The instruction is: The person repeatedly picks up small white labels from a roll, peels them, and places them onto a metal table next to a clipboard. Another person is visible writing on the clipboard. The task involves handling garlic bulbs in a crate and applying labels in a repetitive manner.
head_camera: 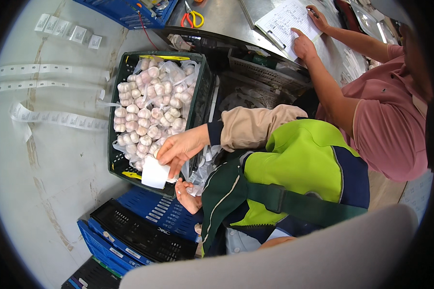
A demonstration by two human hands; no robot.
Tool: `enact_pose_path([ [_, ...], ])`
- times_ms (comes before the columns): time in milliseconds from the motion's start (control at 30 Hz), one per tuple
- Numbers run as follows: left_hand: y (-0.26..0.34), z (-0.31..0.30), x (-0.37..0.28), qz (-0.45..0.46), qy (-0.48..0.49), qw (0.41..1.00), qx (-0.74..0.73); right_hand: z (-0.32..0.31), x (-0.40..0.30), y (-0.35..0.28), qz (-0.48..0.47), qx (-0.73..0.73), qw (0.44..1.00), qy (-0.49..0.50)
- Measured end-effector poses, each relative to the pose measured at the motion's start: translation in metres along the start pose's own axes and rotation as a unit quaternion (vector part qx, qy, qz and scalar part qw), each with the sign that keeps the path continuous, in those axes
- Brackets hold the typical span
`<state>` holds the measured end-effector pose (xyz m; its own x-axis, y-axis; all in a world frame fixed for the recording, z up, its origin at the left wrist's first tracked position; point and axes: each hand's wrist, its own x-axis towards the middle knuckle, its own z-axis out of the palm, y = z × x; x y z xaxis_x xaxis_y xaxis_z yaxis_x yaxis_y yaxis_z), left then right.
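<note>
My right hand (182,146), in a beige sleeve with a dark cuff, pinches a blank white label (155,173) over the near corner of a dark green plastic crate (199,83). Garlic bulbs (144,113) in thin, transparent bags fill this crate, and its handles are yellow. Just below my right hand, beside the crate's corner, is my left hand (188,197) with its fingers curled. Some whitish plastic (199,189) lies by its fingers; whether the hand grips it is unclear.
Strips of printed labels (58,117) hang on the pale wall (76,155). Blue and black crates (144,224) stand below. Red-and-yellow-handled scissors (192,16) lie on a metal table (224,18). A co-worker in pink (387,119) holds a pen over a clipboard (289,27).
</note>
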<state>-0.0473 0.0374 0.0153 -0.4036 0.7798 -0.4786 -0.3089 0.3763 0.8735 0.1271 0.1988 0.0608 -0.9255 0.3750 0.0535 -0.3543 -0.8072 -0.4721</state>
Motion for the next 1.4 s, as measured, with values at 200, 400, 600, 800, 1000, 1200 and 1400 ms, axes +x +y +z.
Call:
enact_pose_path([
  [200, -0.013, -0.01, -0.011, -0.026, 0.006, 1.0, -0.014, -0.035, -0.032, 0.014, 0.024, -0.311, 0.933, 0.181],
  [400, -0.022, -0.014, -0.032, -0.043, 0.058, 0.996, -0.047, -0.042, -0.039, 0.036, 0.063, -0.306, 0.925, 0.215],
  [600, -0.028, -0.004, -0.025, -0.019, -0.001, 1.0, -0.021, -0.06, -0.057, 0.052, 0.06, -0.363, 0.896, 0.248],
  [800, -0.047, 0.01, -0.043, -0.02, 0.07, 0.979, -0.188, -0.048, -0.05, 0.073, 0.13, -0.393, 0.876, 0.248],
  [1000, -0.043, 0.017, -0.052, -0.014, 0.034, 0.98, -0.195, -0.041, -0.035, 0.093, 0.15, -0.395, 0.881, 0.211],
  [1200, -0.048, 0.02, -0.049, 0.002, 0.008, 0.98, -0.197, -0.031, -0.016, 0.101, 0.149, -0.391, 0.887, 0.197],
  [1400, -0.049, 0.027, -0.048, 0.038, 0.033, 0.982, -0.182, -0.013, -0.005, 0.092, 0.089, -0.435, 0.876, 0.189],
])
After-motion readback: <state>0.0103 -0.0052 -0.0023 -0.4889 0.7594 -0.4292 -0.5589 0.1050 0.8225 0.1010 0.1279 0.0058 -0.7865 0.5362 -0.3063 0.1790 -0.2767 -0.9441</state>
